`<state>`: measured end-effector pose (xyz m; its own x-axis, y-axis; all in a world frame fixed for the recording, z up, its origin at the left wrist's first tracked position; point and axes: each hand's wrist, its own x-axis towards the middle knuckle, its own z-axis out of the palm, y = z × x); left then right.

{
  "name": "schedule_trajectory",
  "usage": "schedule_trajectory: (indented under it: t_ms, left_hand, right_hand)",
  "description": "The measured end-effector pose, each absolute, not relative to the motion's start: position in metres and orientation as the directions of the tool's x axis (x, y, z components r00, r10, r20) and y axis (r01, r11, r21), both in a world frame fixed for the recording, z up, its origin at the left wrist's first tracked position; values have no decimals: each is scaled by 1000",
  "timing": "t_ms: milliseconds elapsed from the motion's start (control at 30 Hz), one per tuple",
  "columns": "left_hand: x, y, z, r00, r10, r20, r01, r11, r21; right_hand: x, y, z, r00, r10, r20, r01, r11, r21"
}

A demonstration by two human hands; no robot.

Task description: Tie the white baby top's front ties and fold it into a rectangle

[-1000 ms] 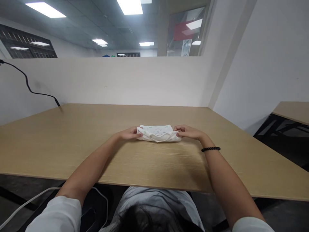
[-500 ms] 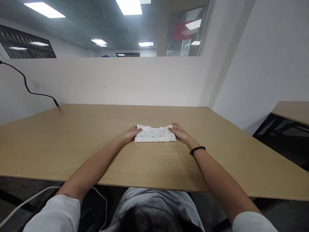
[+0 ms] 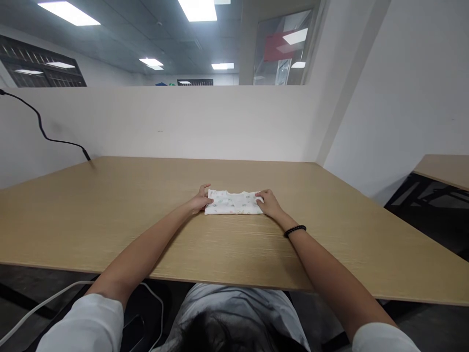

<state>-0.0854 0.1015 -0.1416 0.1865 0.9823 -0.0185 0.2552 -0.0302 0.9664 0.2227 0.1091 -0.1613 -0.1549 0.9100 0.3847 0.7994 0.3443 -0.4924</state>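
Observation:
A small white garment [image 3: 234,203] with a faint scattered print lies folded flat into a wide strip on the wooden table, a shallow dip like a neckline along its far edge. At its left end is my left hand [image 3: 200,199], thumb resting on the cloth and the fingers apart, pointing away from me. My right hand [image 3: 270,203] has its fingers curled over the right end, pinching the far right corner between fingertips and thumb. A black beaded bracelet [image 3: 295,231] circles my right wrist.
The table [image 3: 234,249] ends at a low white partition [image 3: 205,122] behind and a wall on the right. A black flexible cord [image 3: 62,143] runs down to the table's far left corner. A white cable [image 3: 40,308] hangs below the front edge. Another table [image 3: 445,168] stands at right.
My left fingers have lifted and spread from the cloth's left end. My right hand has turned over and shifted slightly left, its fingers now curling onto the right end, which looks drawn inward.

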Motion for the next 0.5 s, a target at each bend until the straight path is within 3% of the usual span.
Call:
schedule_trajectory:
  t_ms: [67,133,233,333,433,500]
  left_hand:
    - [-83,99,-140,114,985,132,421,-168,891]
    - [-79,93,-137,91,925,368,611,-344,713]
    - [-68,82,-137,299,795,528,729,-548,411]
    - [-56,72,-142,507,778,370,730,-616,296]
    - [-47,68,-150,509,848,147,809,-530,256]
    - [-45,67,-152,478,873,100,847,-488,213]
  right_hand:
    - [220,103,-157,-177,888,425,843,360,-399]
    - [217,96,-152,-206,859,468,861,386,-330]
    - [211,87,-148,-256,850,460,863,416,-288]
    - [204,81,-150,-310,912,268,885,380,-270]
    - [201,79,-152,-320,944,81,917,330,-222]
    - [202,79,-150,-326,944,61,931,331,-154]
